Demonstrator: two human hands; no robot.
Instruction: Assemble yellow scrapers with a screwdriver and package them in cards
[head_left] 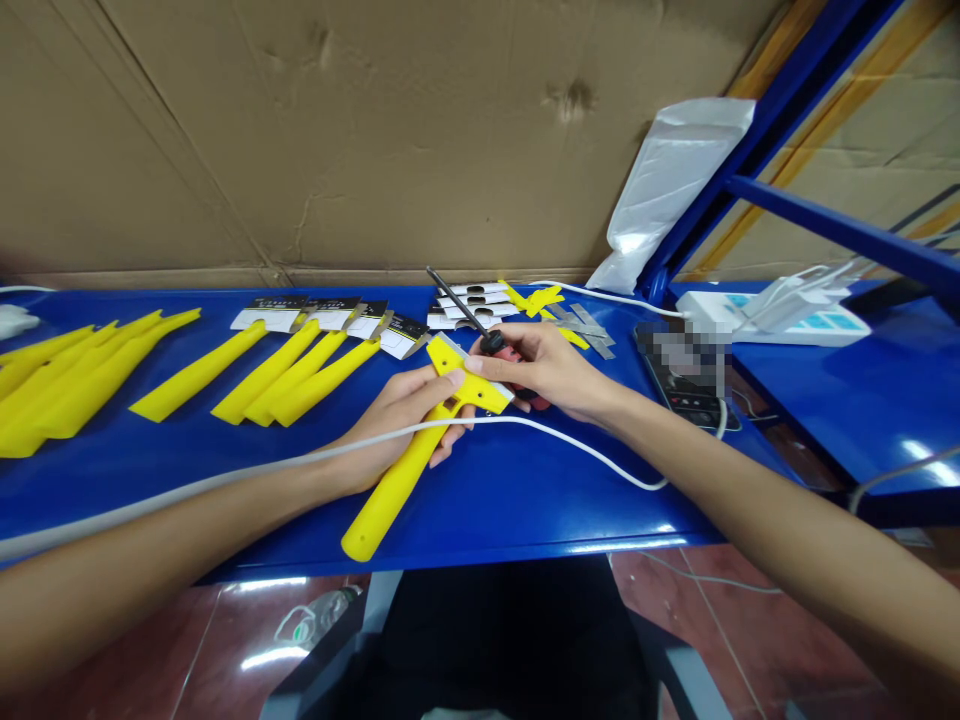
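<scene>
A yellow scraper (pixel 401 485) lies across my left hand (pixel 401 405), its handle pointing down toward the table's front edge. That hand is closed around the neck, with the thumb on the wide head. My right hand (pixel 559 370) grips a screwdriver (pixel 459 303) with a dark shaft and a red and black handle; the shaft points up and away to the left. The right thumb also presses the scraper's head near a metal blade edge. Part of the screwdriver's handle is hidden by the fingers.
Several yellow handles with printed cards (pixel 274 313) lie on the blue table (pixel 300 520), more handles (pixel 90 375) at far left. Behind my hands are cards (pixel 476 293), yellow pieces (pixel 544 300) and grey blades (pixel 589 328). A white cable (pixel 570 440) crosses my left forearm. A phone (pixel 686 385) and power strip (pixel 795 320) are right.
</scene>
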